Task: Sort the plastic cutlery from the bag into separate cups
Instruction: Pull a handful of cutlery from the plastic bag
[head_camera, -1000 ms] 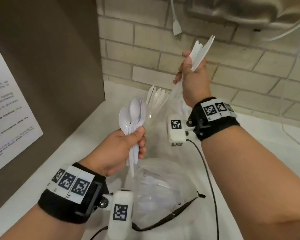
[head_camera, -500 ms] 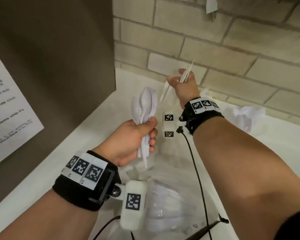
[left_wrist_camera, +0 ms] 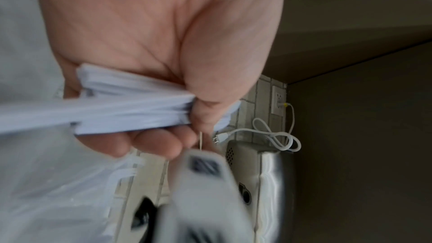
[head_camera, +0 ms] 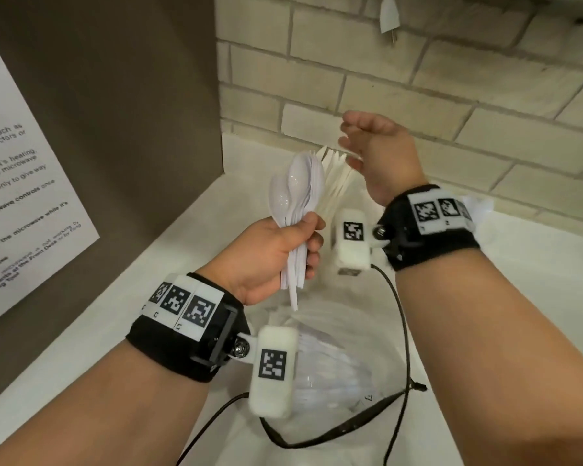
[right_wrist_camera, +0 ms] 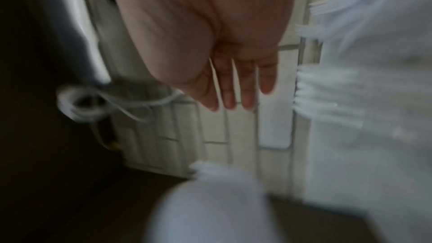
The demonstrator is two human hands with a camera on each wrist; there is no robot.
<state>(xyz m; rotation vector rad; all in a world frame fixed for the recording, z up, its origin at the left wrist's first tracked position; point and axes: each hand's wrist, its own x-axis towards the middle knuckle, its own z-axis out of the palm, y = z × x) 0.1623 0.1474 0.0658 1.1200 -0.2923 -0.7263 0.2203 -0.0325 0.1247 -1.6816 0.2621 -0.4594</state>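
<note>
Spoons (head_camera: pixel 295 191) unchanged; right hand (head_camera: pixel 377 156) now empty

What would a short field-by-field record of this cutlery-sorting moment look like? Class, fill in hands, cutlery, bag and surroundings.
left hand: grips a bundle of white spoons by the handles, bowls up
right hand: open, fingers straight, holds nothing
knives: white bunch standing behind the spoons, below the right hand; their holder is hidden
bag: clear plastic, on the white counter, more cutlery inside
wall: pale brick
</note>
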